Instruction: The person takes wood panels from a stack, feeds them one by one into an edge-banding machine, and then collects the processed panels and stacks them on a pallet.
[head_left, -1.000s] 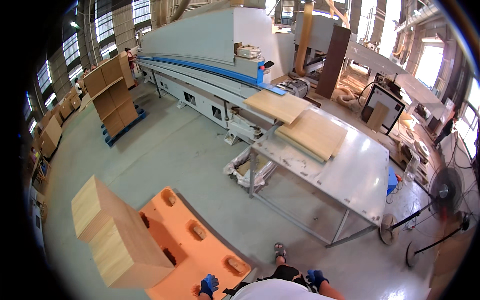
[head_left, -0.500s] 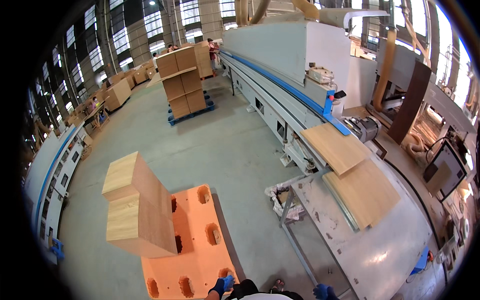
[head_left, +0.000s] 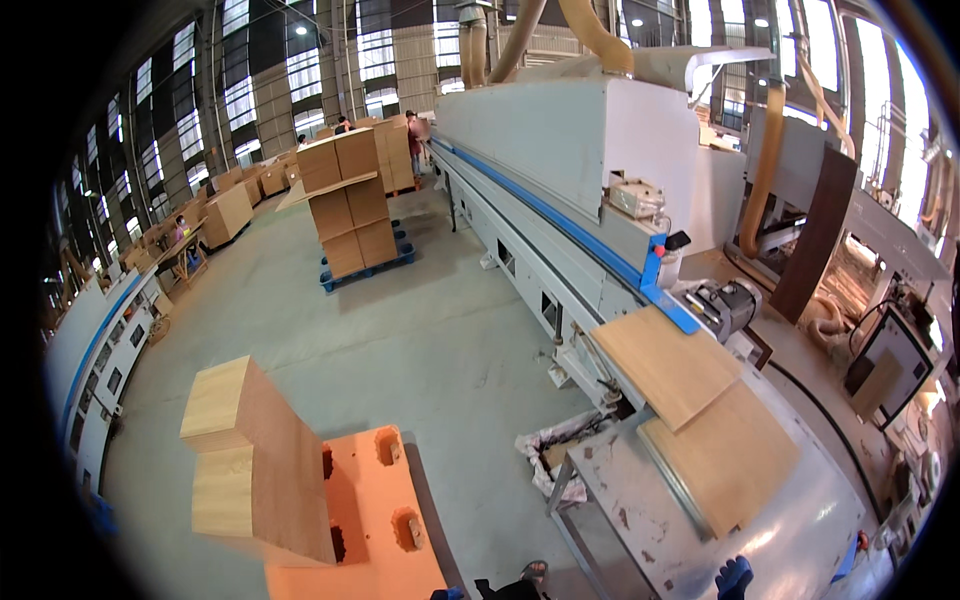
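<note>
My right hand [head_left: 734,577], in a dark blue glove, hovers over the near edge of a grey metal table [head_left: 640,540]. Nothing is in its grasp, and its fingers look loosely apart. Of my left hand [head_left: 447,593] only a sliver of blue glove shows at the lower edge, so its fingers are hidden. Ahead of the right hand, two light wood-coloured panels lie overlapping: a nearer panel [head_left: 715,455] on the table and a farther panel [head_left: 665,360] reaching to the machine's end. Stacked panels [head_left: 255,470] stand on an orange pallet [head_left: 370,510] to the left.
A long grey machine [head_left: 520,150] with a blue rail runs away from the table. More panels [head_left: 345,205] are stacked on a blue pallet [head_left: 370,272] farther off. A person [head_left: 414,145] stands beside the machine's far part. Another machine [head_left: 105,360] lines the left side.
My right hand has moved right and forward to the metal table. My left hand has dropped almost out of view. The view has tilted up, and the scene sits lower.
</note>
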